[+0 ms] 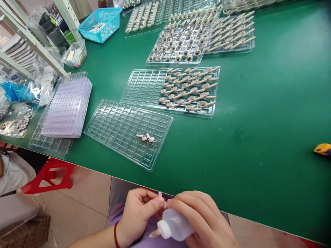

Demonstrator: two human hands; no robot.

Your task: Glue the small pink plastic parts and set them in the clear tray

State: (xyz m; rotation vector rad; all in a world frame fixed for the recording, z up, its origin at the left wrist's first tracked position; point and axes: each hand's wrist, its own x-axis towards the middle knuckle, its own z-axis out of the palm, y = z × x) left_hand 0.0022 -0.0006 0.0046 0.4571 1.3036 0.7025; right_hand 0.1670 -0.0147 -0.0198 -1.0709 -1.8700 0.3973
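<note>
My left hand (pixel 139 212), with a dark red band at the wrist, pinches a small whitish earbud part (pixel 160 196) between thumb and forefinger near the table's front edge. Close beside it, my right hand (pixel 204 213) is wrapped round a translucent squeeze bottle (pixel 178 224) with a white cap, tilted toward the lower left. The right fingertips meet the small part, but their exact contact is hidden. Beyond my hands lies a clear compartment tray (pixel 116 127) with two small beige earbud parts (pixel 145 137) on it.
Behind stands a tray (pixel 144 84) partly filled with beige stemmed parts (pixel 191 89). More loaded trays (pixel 178 38) lie farther back. Stacked lilac trays (pixel 66 106), a blue basket (pixel 100 26) and a shelf post (pixel 49 51) occupy the left. A yellow tool (pixel 322 149) sits far right.
</note>
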